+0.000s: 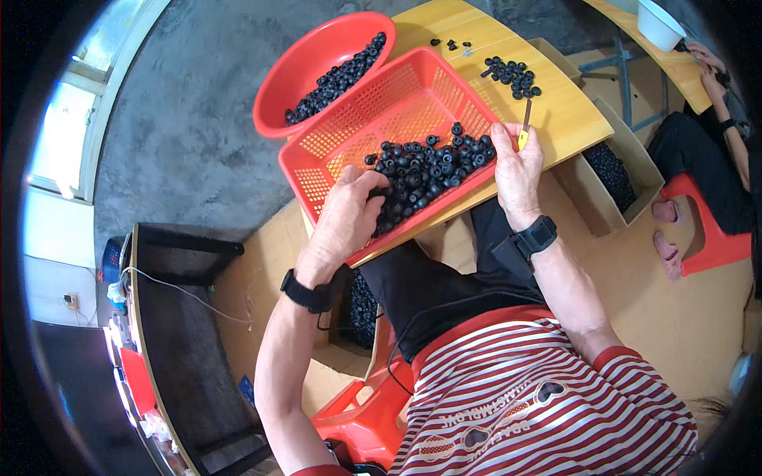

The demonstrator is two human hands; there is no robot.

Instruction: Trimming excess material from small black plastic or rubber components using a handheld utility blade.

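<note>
A red perforated plastic basket (349, 131) rests tilted at the table's near edge, with a heap of small round black plastic parts (425, 170) in its near half. My left hand (349, 208) reaches over the basket's near left corner, its fingers curled down among the parts; whatever is between the fingertips is hidden. At the near right corner, my right hand (519, 168) grips a slim tool with a yellow handle (523, 140) and a thin dark blade pointing away from me. That hand lies against the basket's rim.
Behind the basket, a red round basin (274, 95) holds more black parts. Loose black parts (514, 75) lie on the yellow wooden table (567, 119). Cardboard boxes (644, 186) of parts stand on the floor. At right, another person's hands (706, 67) work near a white tub (660, 25).
</note>
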